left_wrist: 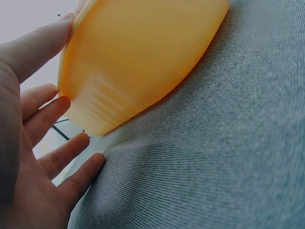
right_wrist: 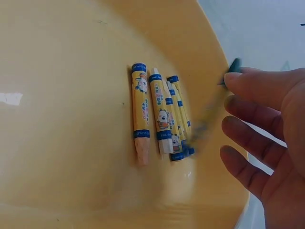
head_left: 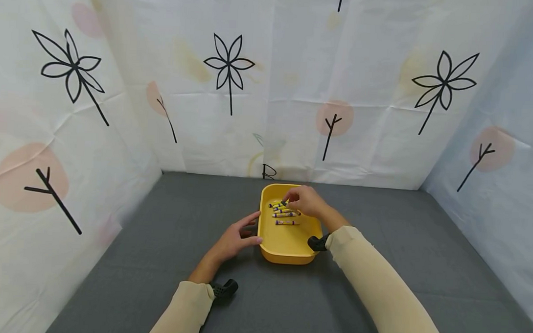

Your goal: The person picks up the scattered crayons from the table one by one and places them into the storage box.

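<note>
A yellow plastic tray (head_left: 290, 243) sits on the grey table, with several crayons in yellow wrappers lying side by side in it. The nearest crayon (right_wrist: 141, 114) has a peach tip and blue bands; beside it lies a white-tipped crayon (right_wrist: 162, 114). Over the far part of the tray, my right hand (head_left: 309, 201) pinches a crayon with a dark green tip (right_wrist: 234, 65) between thumb and forefinger; its body is blurred in the right wrist view. My left hand (head_left: 233, 241) touches the tray's left side, thumb and fingertips at the rim, fingers spread and fairly straight.
The grey cloth-covered table (head_left: 194, 208) extends around the tray. White fabric walls (head_left: 269, 88) printed with flowers and trees stand at the back and both sides. A black wrist camera band (head_left: 225, 288) is on my left wrist, another (head_left: 318, 243) on my right.
</note>
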{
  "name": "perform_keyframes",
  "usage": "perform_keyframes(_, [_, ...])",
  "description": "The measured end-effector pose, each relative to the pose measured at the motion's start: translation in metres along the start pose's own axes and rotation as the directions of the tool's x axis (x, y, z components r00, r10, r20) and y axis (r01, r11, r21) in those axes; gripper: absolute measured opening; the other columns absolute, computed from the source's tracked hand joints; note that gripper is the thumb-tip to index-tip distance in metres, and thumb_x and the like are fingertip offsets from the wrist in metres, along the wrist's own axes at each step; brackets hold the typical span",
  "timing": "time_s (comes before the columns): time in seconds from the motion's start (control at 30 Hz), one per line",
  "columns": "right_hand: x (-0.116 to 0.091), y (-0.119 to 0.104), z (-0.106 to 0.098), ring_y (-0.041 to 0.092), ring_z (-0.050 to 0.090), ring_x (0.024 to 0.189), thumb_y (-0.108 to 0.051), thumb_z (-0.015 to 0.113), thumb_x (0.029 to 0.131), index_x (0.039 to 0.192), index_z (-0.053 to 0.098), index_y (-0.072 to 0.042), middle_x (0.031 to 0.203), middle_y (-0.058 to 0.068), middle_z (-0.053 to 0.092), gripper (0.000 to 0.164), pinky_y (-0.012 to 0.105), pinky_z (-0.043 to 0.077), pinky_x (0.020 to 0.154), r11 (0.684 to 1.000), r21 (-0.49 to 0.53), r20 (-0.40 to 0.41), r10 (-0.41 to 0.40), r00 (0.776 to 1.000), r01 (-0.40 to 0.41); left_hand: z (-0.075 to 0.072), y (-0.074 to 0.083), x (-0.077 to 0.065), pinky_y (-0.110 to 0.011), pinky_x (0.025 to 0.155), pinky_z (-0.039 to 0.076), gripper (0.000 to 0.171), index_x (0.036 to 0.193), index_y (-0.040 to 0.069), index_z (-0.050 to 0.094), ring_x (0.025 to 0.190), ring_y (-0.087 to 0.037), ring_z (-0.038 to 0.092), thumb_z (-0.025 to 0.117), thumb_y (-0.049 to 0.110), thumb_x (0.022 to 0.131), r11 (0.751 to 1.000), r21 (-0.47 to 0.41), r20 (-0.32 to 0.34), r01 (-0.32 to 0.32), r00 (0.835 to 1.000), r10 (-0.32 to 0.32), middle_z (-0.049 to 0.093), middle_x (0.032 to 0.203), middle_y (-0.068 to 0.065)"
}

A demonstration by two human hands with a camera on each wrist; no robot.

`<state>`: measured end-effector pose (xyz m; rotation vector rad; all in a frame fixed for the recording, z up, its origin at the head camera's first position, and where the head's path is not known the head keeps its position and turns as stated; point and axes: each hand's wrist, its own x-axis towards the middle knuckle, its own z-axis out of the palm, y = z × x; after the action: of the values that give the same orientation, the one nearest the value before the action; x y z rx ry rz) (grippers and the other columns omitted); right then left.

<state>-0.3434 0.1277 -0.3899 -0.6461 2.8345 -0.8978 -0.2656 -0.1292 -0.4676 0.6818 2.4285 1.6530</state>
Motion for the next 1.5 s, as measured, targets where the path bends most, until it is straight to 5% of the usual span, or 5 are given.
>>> perform_keyframes(0.43, [-0.018, 0.003, -0.013, 0.023, 0.058, 0.090, -0.010, 0.068, 0.092, 0.111, 0.070, -0.004, 0.097, 0.005, 0.065, 0.020, 0.038, 0.051, 0.079, 0.998, 0.057, -0.112, 0.027, 0.993, -0.021, 0.001, 0.000, 0.000, -0.053, 0.104, 0.039, 0.071, 0.152, 0.018, 0.036, 0.134, -0.032, 0.041, 0.070, 0.022, 0.090, 1.000, 0.005, -0.011, -0.011, 1.000, 0.011, 0.037, 0.152, -0.007])
perform_keyframes(0.77, [-0.041, 0.030, -0.029, 0.026, 0.061, 0.092, -0.011, 0.067, 0.092, 0.110, 0.070, -0.003, 0.101, 0.009, 0.066, 0.020, 0.041, 0.053, 0.078, 0.995, 0.088, -0.203, 0.059, 0.977, -0.042, 0.000, -0.001, 0.001, -0.053, 0.104, 0.039, 0.071, 0.152, 0.021, 0.037, 0.133, -0.032, 0.041, 0.071, 0.022, 0.090, 1.000, 0.013, -0.020, -0.007, 1.000, 0.008, 0.038, 0.152, -0.007])
perform_keyframes(1.5, [-0.105, 0.113, -0.038, 0.028, 0.061, 0.086, -0.006, 0.067, 0.091, 0.110, 0.067, 0.004, 0.095, 0.010, 0.064, 0.021, 0.041, 0.053, 0.071, 0.991, 0.080, -0.144, 0.119, 0.982, -0.109, 0.002, 0.001, 0.002, -0.052, 0.104, 0.039, 0.070, 0.152, 0.021, 0.036, 0.134, -0.031, 0.041, 0.070, 0.020, 0.091, 1.000, 0.020, -0.018, -0.005, 1.000, 0.006, 0.037, 0.152, -0.006])
